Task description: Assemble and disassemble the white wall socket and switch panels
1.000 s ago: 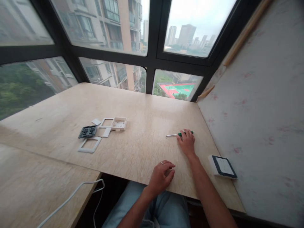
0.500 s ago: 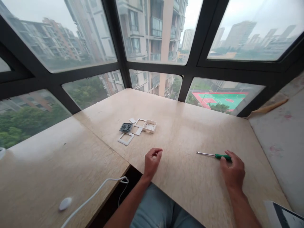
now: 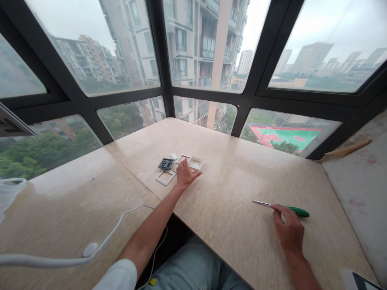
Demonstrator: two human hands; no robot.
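Observation:
My left hand [image 3: 184, 175] is stretched out over the middle of the table with thumb and fingers apart, right at the near side of a white switch back box [image 3: 197, 162]. Whether it touches the box is hard to see. Around it lie a white square frame [image 3: 165, 177], a dark switch module [image 3: 166, 163], a small white plate [image 3: 173, 156] and another white frame [image 3: 182, 158], partly covered by my fingers. On the right, my right hand [image 3: 288, 225] pinches a green-handled screwdriver [image 3: 299, 211] where shaft meets handle. The screwdriver lies low over the tabletop, tip pointing left.
A white cable [image 3: 121, 221] crosses the left tabletop [image 3: 75, 201] beside a round white object [image 3: 90, 249]. A white bag-like thing [image 3: 12, 193] is at the left edge. Windows border the far sides, a wall [image 3: 356, 193] the right. A dark-screened device [image 3: 363, 280] sits lower right.
My left hand has reached forward to the white box and its fingers have spread. My right hand has shifted along the screwdriver from the handle toward the shaft. The view has tilted slightly.

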